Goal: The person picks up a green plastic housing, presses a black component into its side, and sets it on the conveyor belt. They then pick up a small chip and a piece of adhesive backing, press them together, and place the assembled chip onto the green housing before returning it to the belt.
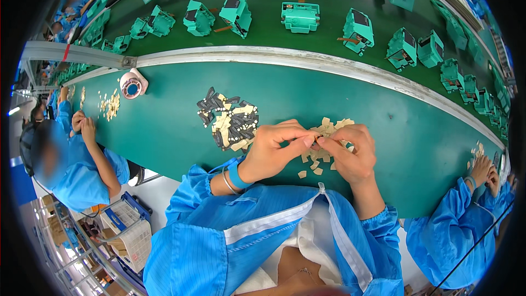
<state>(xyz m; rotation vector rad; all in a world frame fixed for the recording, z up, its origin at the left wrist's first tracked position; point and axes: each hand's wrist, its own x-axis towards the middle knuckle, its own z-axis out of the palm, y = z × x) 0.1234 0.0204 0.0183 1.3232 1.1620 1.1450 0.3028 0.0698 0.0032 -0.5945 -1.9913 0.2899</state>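
Note:
My left hand [276, 151] and my right hand [352, 154] meet above the green tabletop, fingertips pinched together. Between them is a small dark piece with an orange-brown edge [316, 141], mostly covered by the fingers, so its kind does not show. Under and behind my right hand lies a loose pile of cream-coloured paper-like scraps [327, 127]. To the left of my hands, a heap of small black parts [207, 102] is mixed with pale yellow pieces [223, 122]. A blue band and a thin bangle circle my left wrist.
Beyond a pale metal rail [263, 53], several turquoise plastic housings [300, 19] stand on a dark green conveyor. A white-and-pink round device [131, 85] sits at the table's far left. Co-workers in blue smocks work at the left [82, 170] and right [446, 235].

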